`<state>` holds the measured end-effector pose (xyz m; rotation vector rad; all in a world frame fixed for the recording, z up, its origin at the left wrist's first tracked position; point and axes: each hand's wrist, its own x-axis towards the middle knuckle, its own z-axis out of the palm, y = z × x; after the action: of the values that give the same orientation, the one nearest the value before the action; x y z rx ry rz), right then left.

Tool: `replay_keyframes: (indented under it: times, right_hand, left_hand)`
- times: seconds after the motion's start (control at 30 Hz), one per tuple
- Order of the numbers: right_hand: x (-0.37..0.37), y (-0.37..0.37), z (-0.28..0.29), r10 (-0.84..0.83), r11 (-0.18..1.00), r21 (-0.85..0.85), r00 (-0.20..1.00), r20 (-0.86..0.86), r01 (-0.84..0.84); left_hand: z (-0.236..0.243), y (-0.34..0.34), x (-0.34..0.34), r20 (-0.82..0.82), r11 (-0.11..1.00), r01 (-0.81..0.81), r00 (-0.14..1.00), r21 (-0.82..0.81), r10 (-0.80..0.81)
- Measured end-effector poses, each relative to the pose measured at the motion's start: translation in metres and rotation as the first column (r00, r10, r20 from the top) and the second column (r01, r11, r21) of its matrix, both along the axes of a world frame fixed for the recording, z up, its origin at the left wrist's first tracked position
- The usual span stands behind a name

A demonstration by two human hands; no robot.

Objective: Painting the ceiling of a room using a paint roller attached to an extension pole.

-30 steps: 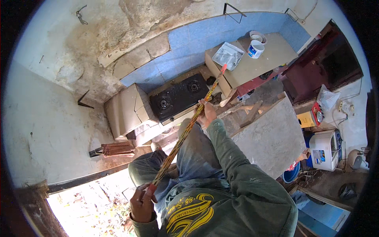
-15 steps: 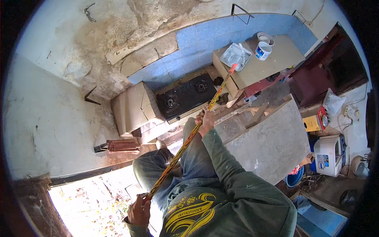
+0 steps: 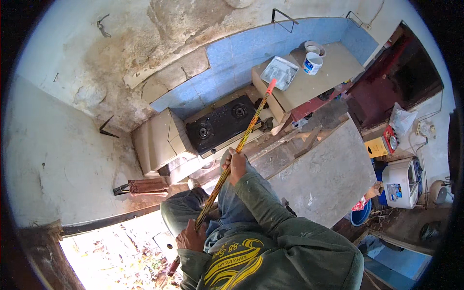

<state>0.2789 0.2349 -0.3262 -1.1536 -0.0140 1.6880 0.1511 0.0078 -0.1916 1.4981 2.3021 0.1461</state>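
Observation:
A long pole (image 3: 218, 189) with twisted yellow, red and black stripes runs slantwise across my lap. My right hand (image 3: 235, 166) is closed around its middle, above my knees. Lower down, my left hand (image 3: 191, 237) grips it beside my thigh, and a dark butt end sticks out below. The pole's pinkish-red upper tip (image 3: 271, 87) overlaps the near edge of a paint-smeared tray (image 3: 285, 72) in view; I cannot tell whether they touch. Next to the tray, on the tan counter (image 3: 321, 79), stand a white bucket (image 3: 312, 64) and another pale tub (image 3: 314, 47).
A black two-burner stove (image 3: 221, 124) sits low against the blue-tiled wall. At my right lies a broad grey slab top (image 3: 324, 179). Farther right are a white appliance (image 3: 399, 183) and a blue tub (image 3: 360, 214). A bright doorway opening (image 3: 121, 251) lies at lower left.
My left hand has come up and rightward toward my body, and the pole's butt end now shows below it. My right hand has drawn back slightly, down and left. The view has shifted a little.

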Motion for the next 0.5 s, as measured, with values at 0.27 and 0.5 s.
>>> replay_keyframes:
  times: [0.27,0.5]
  right_hand:
    - [0.019,0.009,-0.013,0.004,0.999,0.045,0.997,-0.074,-0.001]
    - [0.032,0.015,-0.025,-0.006,1.0,0.027,0.995,-0.102,0.009]
  left_hand:
    - [0.007,-0.034,-0.039,0.247,0.988,-0.074,0.963,-0.133,0.105]
    - [0.023,-0.053,-0.045,0.282,0.97,-0.11,0.944,-0.217,0.17]
